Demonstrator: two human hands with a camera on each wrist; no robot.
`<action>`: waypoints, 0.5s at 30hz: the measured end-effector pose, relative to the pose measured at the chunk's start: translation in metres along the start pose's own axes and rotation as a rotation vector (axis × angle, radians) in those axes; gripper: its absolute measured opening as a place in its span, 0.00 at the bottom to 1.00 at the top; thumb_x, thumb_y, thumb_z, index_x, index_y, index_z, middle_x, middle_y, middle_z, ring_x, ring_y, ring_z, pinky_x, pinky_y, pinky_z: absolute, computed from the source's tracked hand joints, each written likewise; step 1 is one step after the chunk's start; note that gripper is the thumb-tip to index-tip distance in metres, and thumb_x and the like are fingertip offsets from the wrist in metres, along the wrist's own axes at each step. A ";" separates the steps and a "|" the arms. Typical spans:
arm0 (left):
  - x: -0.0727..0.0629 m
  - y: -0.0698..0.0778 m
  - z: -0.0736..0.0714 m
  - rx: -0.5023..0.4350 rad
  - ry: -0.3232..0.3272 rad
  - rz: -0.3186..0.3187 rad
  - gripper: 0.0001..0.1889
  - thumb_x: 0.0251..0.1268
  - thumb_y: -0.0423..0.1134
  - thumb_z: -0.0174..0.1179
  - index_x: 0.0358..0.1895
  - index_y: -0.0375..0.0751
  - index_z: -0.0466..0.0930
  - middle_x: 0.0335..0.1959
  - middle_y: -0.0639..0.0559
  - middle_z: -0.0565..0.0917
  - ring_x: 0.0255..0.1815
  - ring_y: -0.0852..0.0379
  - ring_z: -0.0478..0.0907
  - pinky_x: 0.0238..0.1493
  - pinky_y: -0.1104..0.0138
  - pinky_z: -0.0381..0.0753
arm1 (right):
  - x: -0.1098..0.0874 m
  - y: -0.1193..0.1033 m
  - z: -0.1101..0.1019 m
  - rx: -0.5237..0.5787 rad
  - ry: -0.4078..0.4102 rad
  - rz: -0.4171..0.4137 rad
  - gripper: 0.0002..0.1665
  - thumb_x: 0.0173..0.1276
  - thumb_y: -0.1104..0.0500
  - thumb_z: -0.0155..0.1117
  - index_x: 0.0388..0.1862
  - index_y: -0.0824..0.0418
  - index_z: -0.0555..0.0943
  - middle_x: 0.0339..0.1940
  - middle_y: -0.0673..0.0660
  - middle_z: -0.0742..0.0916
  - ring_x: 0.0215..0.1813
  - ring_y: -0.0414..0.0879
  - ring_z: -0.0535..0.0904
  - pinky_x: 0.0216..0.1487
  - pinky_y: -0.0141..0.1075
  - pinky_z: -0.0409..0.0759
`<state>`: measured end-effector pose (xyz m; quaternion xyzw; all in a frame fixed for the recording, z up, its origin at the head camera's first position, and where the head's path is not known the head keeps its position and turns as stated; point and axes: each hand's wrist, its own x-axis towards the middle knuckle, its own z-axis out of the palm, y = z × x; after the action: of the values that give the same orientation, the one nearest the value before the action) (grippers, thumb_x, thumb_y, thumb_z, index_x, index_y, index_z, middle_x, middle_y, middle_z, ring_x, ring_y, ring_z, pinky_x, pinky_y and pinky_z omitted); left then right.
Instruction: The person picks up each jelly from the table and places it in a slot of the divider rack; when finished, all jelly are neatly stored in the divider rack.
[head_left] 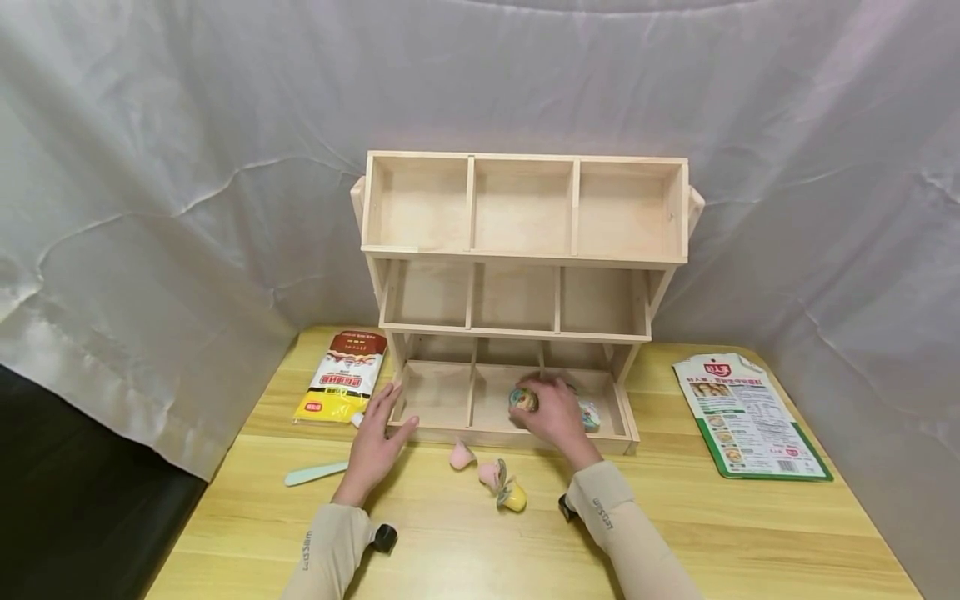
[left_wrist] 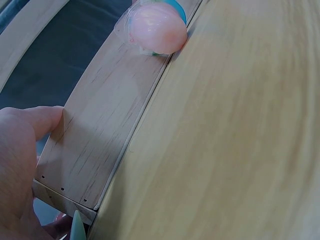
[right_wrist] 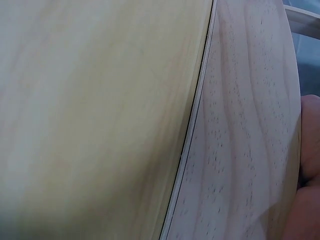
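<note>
A pale wooden rack (head_left: 510, 434) has three tiers, each split into three compartments. At its lower left front corner is my left hand (head_left: 375, 450), fingers spread and relaxed; the thumb touches the front board (left_wrist: 100, 120) in the left wrist view. My right hand (head_left: 557, 415) pinches a small jelly cup (head_left: 522, 399) with a printed lid, over the bottom tier's middle compartment. Another jelly cup (head_left: 589, 415) lies in the bottom right compartment, partly behind that hand. In front of the rack lie two pink jelly cups (head_left: 462, 455) and a yellow one (head_left: 512, 497).
A mint-green flat stick (head_left: 315, 474) lies left of the rack, partly behind the left hand. A brown, white and yellow packet (head_left: 341, 379) stands by the rack's left side. On the right lies a green and white printed package (head_left: 753, 417). Grey curtains (head_left: 187, 208) surround the wooden table (head_left: 750, 533).
</note>
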<state>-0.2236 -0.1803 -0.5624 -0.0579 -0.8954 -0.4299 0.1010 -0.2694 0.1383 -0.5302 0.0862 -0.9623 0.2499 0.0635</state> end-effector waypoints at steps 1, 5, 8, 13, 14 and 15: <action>0.000 0.000 0.000 -0.001 0.002 -0.001 0.37 0.75 0.53 0.61 0.80 0.43 0.62 0.84 0.41 0.57 0.81 0.33 0.57 0.75 0.31 0.59 | 0.000 0.000 0.000 -0.002 0.000 -0.003 0.29 0.61 0.44 0.79 0.59 0.51 0.86 0.59 0.57 0.89 0.64 0.66 0.78 0.66 0.64 0.75; -0.001 -0.001 0.001 -0.004 0.008 0.002 0.37 0.75 0.52 0.62 0.80 0.42 0.62 0.84 0.41 0.57 0.81 0.33 0.58 0.74 0.30 0.59 | -0.002 -0.001 -0.001 0.001 0.002 -0.011 0.30 0.60 0.44 0.79 0.60 0.51 0.86 0.60 0.57 0.88 0.64 0.66 0.78 0.66 0.65 0.75; -0.001 -0.001 0.001 -0.006 0.004 0.000 0.37 0.75 0.52 0.62 0.80 0.43 0.62 0.84 0.42 0.57 0.81 0.32 0.58 0.74 0.30 0.60 | -0.003 0.000 -0.002 0.019 0.035 -0.035 0.30 0.59 0.45 0.80 0.59 0.53 0.86 0.60 0.57 0.88 0.63 0.65 0.78 0.66 0.64 0.74; 0.000 -0.002 0.001 -0.010 -0.005 -0.006 0.37 0.75 0.53 0.62 0.80 0.44 0.62 0.84 0.42 0.57 0.81 0.33 0.58 0.74 0.30 0.60 | -0.007 0.000 -0.006 0.050 0.121 -0.101 0.28 0.59 0.49 0.80 0.58 0.55 0.87 0.58 0.57 0.89 0.58 0.60 0.78 0.63 0.58 0.74; 0.000 -0.002 0.001 -0.009 -0.007 -0.009 0.37 0.75 0.53 0.62 0.80 0.44 0.62 0.84 0.42 0.57 0.81 0.33 0.57 0.74 0.31 0.60 | -0.008 -0.001 -0.007 0.055 0.131 -0.113 0.28 0.60 0.49 0.80 0.58 0.55 0.87 0.58 0.57 0.89 0.57 0.59 0.78 0.62 0.57 0.75; 0.000 -0.002 0.000 -0.009 -0.007 -0.010 0.37 0.75 0.53 0.62 0.80 0.44 0.62 0.84 0.42 0.57 0.81 0.33 0.57 0.74 0.31 0.60 | -0.010 -0.002 -0.009 0.060 0.139 -0.124 0.27 0.60 0.50 0.80 0.58 0.55 0.87 0.58 0.57 0.89 0.56 0.58 0.78 0.61 0.56 0.75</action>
<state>-0.2244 -0.1811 -0.5639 -0.0556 -0.8940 -0.4343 0.0955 -0.2581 0.1422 -0.5233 0.1299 -0.9406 0.2794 0.1427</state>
